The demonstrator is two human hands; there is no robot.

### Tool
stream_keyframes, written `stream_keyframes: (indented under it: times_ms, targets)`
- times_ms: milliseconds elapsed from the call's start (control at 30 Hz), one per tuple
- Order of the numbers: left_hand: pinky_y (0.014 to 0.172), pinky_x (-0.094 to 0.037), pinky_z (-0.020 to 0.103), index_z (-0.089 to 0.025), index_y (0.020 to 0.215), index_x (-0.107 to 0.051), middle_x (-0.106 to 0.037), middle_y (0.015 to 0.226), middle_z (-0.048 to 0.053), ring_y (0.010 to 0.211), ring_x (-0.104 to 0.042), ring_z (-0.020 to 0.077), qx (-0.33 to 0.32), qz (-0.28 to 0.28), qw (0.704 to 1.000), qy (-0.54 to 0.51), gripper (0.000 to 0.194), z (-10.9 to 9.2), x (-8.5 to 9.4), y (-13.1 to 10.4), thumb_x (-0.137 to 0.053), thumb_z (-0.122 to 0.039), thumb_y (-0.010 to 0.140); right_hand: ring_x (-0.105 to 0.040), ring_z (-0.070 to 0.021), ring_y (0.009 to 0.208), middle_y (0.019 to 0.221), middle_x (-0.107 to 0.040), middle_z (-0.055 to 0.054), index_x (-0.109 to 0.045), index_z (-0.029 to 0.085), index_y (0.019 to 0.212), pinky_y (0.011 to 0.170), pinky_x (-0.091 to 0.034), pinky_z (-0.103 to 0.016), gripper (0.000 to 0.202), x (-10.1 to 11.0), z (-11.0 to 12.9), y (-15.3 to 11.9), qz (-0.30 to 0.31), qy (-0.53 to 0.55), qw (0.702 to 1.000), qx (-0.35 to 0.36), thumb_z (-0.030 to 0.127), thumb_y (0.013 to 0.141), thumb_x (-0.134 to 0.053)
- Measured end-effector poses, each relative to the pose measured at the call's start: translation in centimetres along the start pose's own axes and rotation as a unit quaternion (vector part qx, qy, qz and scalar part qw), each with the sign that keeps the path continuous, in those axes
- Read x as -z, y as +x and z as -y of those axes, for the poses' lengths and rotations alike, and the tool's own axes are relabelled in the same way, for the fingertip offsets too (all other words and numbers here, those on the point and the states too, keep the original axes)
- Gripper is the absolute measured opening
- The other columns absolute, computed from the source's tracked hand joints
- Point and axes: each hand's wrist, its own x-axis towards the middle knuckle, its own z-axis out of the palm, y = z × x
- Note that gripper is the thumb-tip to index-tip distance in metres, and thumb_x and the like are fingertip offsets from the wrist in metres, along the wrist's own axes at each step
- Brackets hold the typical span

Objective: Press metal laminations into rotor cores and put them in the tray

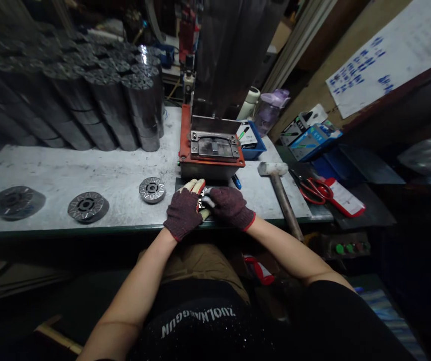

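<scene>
My left hand [186, 211], in a dark knitted glove with pale fingertips, is wrapped round the side of a metal part [202, 199] at the table's front edge. From the right, my right hand [232, 206], gloved the same way, has its fingers closed over that part; what they pinch is too small to name. Both hands hide most of the part. Just left of them a round slotted metal disc [152, 190] lies flat. Behind the hands stands an orange-framed press fixture [214, 150] with a metal block on top.
Two more discs [86, 206] [15, 201] lie on the left. Stacked metal cylinders [140, 105] fill the back left. A hammer [281, 195], red scissors [315, 191] and a blue marker [236, 181] lie on the right. Bottles [271, 108] and a blue tray [255, 150] stand behind.
</scene>
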Motion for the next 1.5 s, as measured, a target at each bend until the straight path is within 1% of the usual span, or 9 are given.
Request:
stream_keyframes:
  times_ms: [233,300,367,500,633,967,1100,1300,1500]
  targets:
    - [0.115,-0.040,0.045,-0.018,0.147,-0.045,-0.052,0.148,0.014,0.137,-0.048,0.0307,0.010,0.004,1.000,0.003,0.078,-0.1,0.0,0.2,-0.075,-0.040,0.079,-0.069,-0.0213,0.091,0.103,-0.075,-0.009,-0.067,0.020,0.112,0.082,-0.053,-0.033,0.032,-0.2,-0.6,-1.9,-0.179,0.193,0.958,-0.112,0.033,0.101,-0.040]
    - [0.115,-0.040,0.045,-0.018,0.146,-0.046,-0.052,0.147,0.014,0.137,-0.048,0.0308,0.014,0.002,1.000,0.003,0.076,-0.2,0.1,0.2,-0.075,-0.040,0.080,-0.068,-0.0234,0.099,0.109,-0.074,-0.011,-0.067,0.018,0.115,0.087,-0.052,-0.035,0.030,0.6,-0.4,-1.8,-0.136,0.150,0.975,-0.090,0.029,0.099,-0.043]
    - [0.114,-0.040,0.045,-0.018,0.146,-0.047,-0.053,0.146,0.015,0.136,-0.049,0.0307,0.016,0.000,1.000,0.001,0.074,-0.3,0.2,0.3,-0.074,-0.039,0.080,-0.068,-0.0270,0.101,0.108,-0.075,-0.014,-0.070,0.017,0.111,0.086,-0.051,-0.036,0.027,1.6,0.1,-1.0,-0.008,0.061,0.997,-0.051,0.026,0.095,-0.050]
    - [0.114,-0.041,0.045,-0.019,0.145,-0.047,-0.054,0.145,0.014,0.136,-0.049,0.0310,0.013,0.010,1.000,-0.007,0.075,-0.3,0.3,0.3,-0.075,-0.038,0.078,-0.069,-0.0302,0.099,0.109,-0.075,-0.015,-0.067,0.018,0.122,0.079,-0.049,-0.037,0.033,4.0,1.7,0.9,0.164,-0.072,0.984,-0.029,0.028,0.098,-0.047]
    - [0.114,-0.041,0.045,-0.017,0.144,-0.049,-0.055,0.143,0.015,0.134,-0.051,0.0312,0.018,0.004,1.000,-0.003,0.074,-0.3,0.3,0.3,-0.075,-0.038,0.078,-0.068,-0.0281,0.107,0.121,-0.072,-0.014,-0.054,0.022,0.142,0.085,-0.047,-0.036,0.042,5.1,2.2,1.8,0.185,-0.087,0.979,-0.010,0.030,0.104,-0.037]
    - [0.111,-0.043,0.044,-0.019,0.144,-0.049,-0.057,0.140,0.015,0.129,-0.054,0.0307,0.027,0.003,1.000,0.003,0.078,-0.3,0.4,0.5,-0.078,-0.043,0.076,-0.072,-0.0297,0.098,0.112,-0.075,-0.015,-0.065,0.023,0.129,0.075,-0.049,-0.035,0.036,4.6,2.3,2.5,0.186,-0.093,0.976,-0.066,0.031,0.102,-0.044]
    - [0.106,-0.046,0.047,-0.019,0.147,-0.046,-0.059,0.136,0.016,0.124,-0.056,0.0332,0.051,-0.019,0.998,0.016,0.087,-0.4,0.5,0.2,-0.080,-0.051,0.073,-0.071,-0.0296,0.096,0.108,-0.076,-0.014,-0.062,0.022,0.133,0.075,-0.049,-0.034,0.039,4.4,1.1,2.8,0.138,-0.069,0.985,-0.078,0.040,0.100,-0.051]
    - [0.112,-0.041,0.048,-0.027,0.146,-0.051,-0.043,0.154,0.014,0.137,-0.047,0.0353,-0.024,0.014,0.997,0.072,0.064,-1.1,0.4,0.1,-0.070,-0.038,0.086,-0.055,-0.0331,0.120,0.129,-0.065,-0.019,-0.055,0.013,0.142,0.099,-0.041,-0.045,0.052,6.0,-2.0,3.9,-0.131,-0.095,0.984,-0.070,0.045,0.102,-0.047]
    - [0.109,-0.044,0.049,-0.027,0.138,-0.060,-0.048,0.149,0.013,0.128,-0.054,0.0352,-0.029,0.037,0.995,0.090,0.052,-1.0,0.4,0.6,-0.066,-0.037,0.088,-0.054,-0.0334,0.116,0.125,-0.065,-0.018,-0.065,0.012,0.127,0.098,-0.040,-0.047,0.040,7.5,-2.1,7.9,-0.081,-0.114,0.990,-0.033,0.036,0.099,-0.052]
